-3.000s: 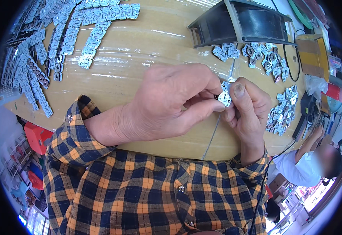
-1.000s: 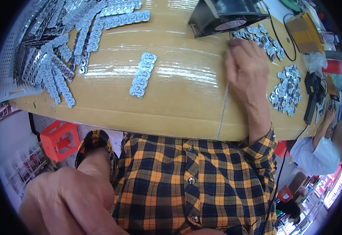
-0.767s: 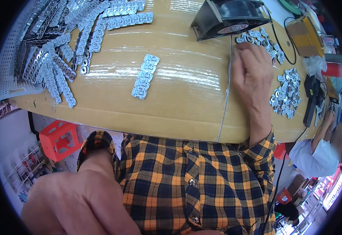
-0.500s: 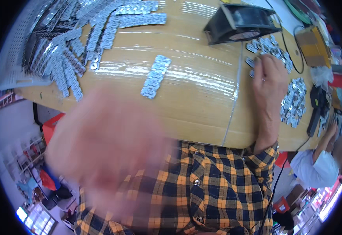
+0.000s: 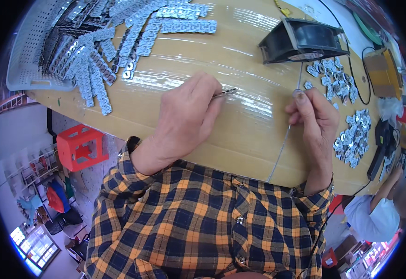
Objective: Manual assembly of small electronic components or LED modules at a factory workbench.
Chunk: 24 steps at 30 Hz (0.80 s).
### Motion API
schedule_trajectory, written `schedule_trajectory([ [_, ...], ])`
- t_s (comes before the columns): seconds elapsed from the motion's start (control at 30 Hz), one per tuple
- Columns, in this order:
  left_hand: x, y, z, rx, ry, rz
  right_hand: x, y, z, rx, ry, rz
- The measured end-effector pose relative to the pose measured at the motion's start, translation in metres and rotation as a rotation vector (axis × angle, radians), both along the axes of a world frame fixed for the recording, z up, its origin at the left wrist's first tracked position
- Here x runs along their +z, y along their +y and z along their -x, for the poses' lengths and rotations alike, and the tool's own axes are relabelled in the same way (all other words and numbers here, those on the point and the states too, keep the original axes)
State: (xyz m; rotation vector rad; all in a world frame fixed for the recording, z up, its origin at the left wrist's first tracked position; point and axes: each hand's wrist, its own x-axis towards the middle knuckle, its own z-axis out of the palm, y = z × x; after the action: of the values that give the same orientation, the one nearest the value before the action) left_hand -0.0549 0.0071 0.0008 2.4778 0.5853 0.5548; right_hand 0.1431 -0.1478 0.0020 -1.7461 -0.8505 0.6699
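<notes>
Left hand (image 5: 189, 111): over the middle of the tabletop (image 5: 244, 144), thumb and fingers clamped on 1 thin strip (image 5: 227, 92).
Thin strip: juts from the left fingertips toward the right hand (image 5: 312, 111), well apart from it; seen nearly edge-on, so its count of units cannot be told.
Right hand: near the loose pieces (image 5: 352, 142), fingers curled, thumb close to the index finger; whether they pinch a small piece cannot be told.
Loose pieces: 2 main groups at the right, 1 just below the black fan (image 5: 305, 41) and 1 nearer the person, with a few strays by the right fingertips; these look like the part already done.
Joined strips (image 5: 189, 26): a large heap at the upper left, partly in the pale perforated basket (image 5: 24, 65) and partly spilling onto the tabletop; all seem left to do.
Progress: the joined strips appear to outnumber the loose pieces, so most seems to remain; the thin strip looks to be in hand, unfinished.
</notes>
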Motion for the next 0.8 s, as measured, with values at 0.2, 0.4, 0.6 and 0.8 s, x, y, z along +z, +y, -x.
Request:
schedule_trajectory([
  [0.2, 0.042, -0.004, -0.034, -0.202, -0.03, 1.133, 0.005, -0.009, -0.008, 0.17, 0.317, -0.13],
  [0.4, 0.035, -0.002, -0.056, -0.347, -0.005, 0.985, 0.006, -0.01, -0.009, 0.229, 0.327, -0.163],
  [0.6, 0.027, 0.002, -0.064, -0.4, 0.027, 0.922, 0.008, -0.014, -0.014, 0.311, 0.276, -0.085],
  [0.8, 0.014, 0.009, -0.069, -0.388, 0.097, 1.042, 0.005, -0.013, -0.016, 0.325, 0.244, 0.019],
])
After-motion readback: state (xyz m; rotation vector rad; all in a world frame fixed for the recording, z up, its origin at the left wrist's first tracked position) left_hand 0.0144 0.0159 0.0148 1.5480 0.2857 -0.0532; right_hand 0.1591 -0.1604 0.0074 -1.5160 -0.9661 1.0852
